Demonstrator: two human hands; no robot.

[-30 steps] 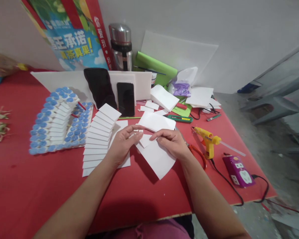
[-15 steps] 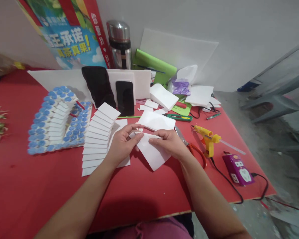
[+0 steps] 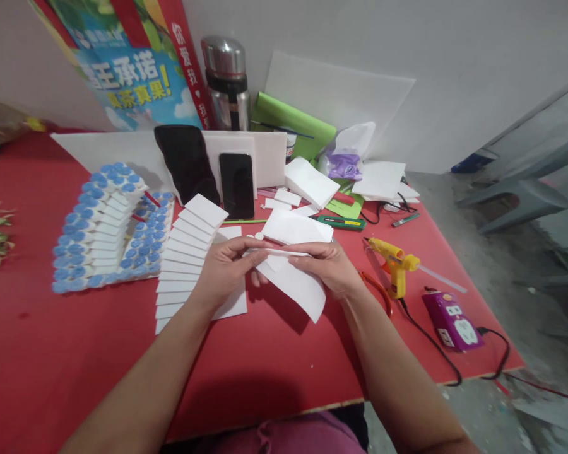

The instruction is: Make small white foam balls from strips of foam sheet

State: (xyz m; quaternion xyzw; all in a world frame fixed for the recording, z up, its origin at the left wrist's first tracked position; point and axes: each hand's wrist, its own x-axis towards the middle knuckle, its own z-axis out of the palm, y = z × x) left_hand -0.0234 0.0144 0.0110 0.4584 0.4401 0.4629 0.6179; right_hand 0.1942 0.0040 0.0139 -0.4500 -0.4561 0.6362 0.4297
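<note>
A sheet of white paper (image 3: 296, 284) is pinched along its far edge by both hands, its near end hanging and curling above the red table. My left hand (image 3: 230, 265) is closed on its left corner, thumb on top. My right hand (image 3: 319, 261) grips the right side of the same edge, where the paper looks folded or rolled over. Just beyond the hands lies a stack of white sheets (image 3: 296, 227). To the left, a fanned row of white foam-like strips (image 3: 182, 271) overlaps a white board (image 3: 234, 302).
A blue-and-white stepped model (image 3: 113, 233) stands left. Two phones (image 3: 237, 186) lean on white boards behind. A green cutter (image 3: 341, 222), orange-handled pliers (image 3: 381, 291), a yellow glue gun (image 3: 397, 265) and a purple power box (image 3: 452, 321) lie right. A steel flask (image 3: 227, 82) stands at the back.
The paper has turned, its hanging corner swinging to the right. My right hand has shifted slightly and its fingers now lie straighter along the far edge. My left hand keeps its pinch.
</note>
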